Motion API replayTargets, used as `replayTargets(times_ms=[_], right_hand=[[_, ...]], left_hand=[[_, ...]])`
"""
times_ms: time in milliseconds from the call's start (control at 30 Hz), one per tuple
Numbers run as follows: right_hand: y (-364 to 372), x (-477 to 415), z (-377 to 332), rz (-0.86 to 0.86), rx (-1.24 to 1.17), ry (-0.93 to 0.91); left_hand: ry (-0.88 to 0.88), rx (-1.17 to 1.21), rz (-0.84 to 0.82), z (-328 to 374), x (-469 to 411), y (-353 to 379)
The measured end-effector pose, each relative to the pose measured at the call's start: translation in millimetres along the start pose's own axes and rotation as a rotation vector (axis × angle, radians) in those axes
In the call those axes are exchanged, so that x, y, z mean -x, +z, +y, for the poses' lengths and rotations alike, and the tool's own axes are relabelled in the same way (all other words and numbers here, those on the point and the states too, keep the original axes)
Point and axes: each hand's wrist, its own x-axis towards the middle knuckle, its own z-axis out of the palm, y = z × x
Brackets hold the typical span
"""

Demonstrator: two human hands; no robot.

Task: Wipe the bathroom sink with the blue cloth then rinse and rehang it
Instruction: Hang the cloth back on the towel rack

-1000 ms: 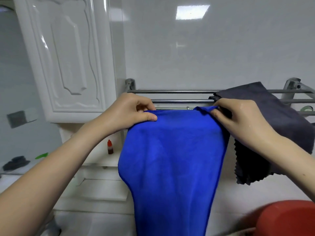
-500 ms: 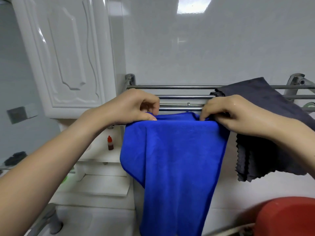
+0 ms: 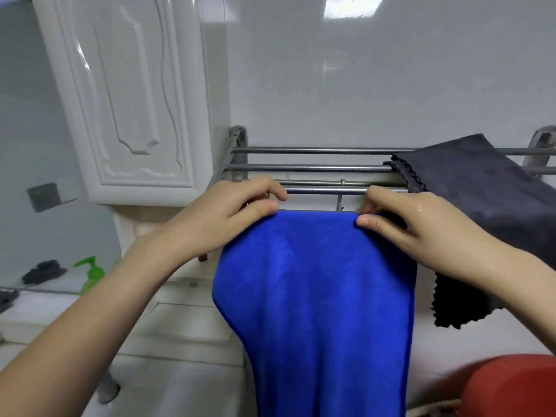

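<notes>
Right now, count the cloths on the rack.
2: the blue cloth hangs centre, pinched by left hand and right hand; a dark grey cloth drapes at right.

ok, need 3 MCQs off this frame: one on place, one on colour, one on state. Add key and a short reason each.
1. Where is the dark grey cloth relative to the blue cloth?
A. to its left
B. to its right, on the same rack
C. beneath it on the counter

2. What colour is the pump bottle at left?
A. green
B. yellow
C. white

3. How is the blue cloth held?
A. left hand only
B. right hand only
C. both hands at its top edge

Key:
1 B: it drapes over the rack bars at the right side.
2 A: its pump and body are bright green.
3 C: the left hand and right hand pinch the two top corners.
</notes>
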Motion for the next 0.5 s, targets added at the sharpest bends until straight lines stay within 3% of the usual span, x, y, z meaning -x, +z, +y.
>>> replayTargets(times_ms=[133, 300, 400, 500], right_hand=[[11, -1, -1, 0.159, 0.046, -0.076], [4, -13, 0, 0.258, 0.068, -0.025], [-4, -24, 3, 0.210, 0.116, 0.018], [-12, -29, 0, 0.034, 0.067, 0.059]], left_hand=[[0.026, -0.145, 0.140, -9, 8, 13], [0.034, -0.107, 0.114, -4, -9, -7], [0.101, -0.223, 0.107, -2, -26, -14], [0.119, -0.232, -0.003, 0, -37, -12]])
